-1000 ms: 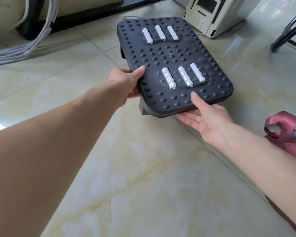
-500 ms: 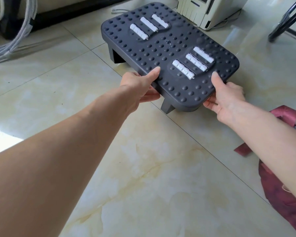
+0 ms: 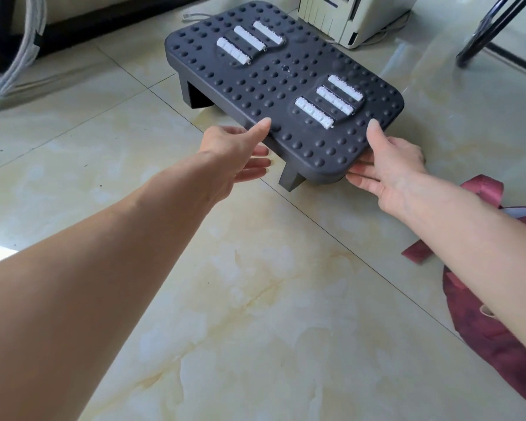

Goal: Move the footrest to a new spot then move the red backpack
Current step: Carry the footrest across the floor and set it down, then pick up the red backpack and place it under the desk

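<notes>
While I hold the footrest (image 3: 274, 86) at its near edge, its legs look like they sit on the shiny floor (image 3: 255, 299), but I cannot tell if they all touch. My left hand (image 3: 234, 153) is on the left part of that edge. Its thumb lies on the bumpy top and its fingers curl under. My right hand (image 3: 389, 165) is at the near right corner, thumb on top and fingers under the rim. So both hands pinch the dark gray board.

On top are two sets of white rollers (image 3: 328, 101), three in each set.

By my right arm, the red backpack (image 3: 492, 329) lies on the floor, near the footrest but not touching it. Its strap (image 3: 483, 189) loops up just beside my right wrist.

Far back stands a cream machine (image 3: 353, 16). Gray cables (image 3: 19, 56) hang at the far left.
</notes>
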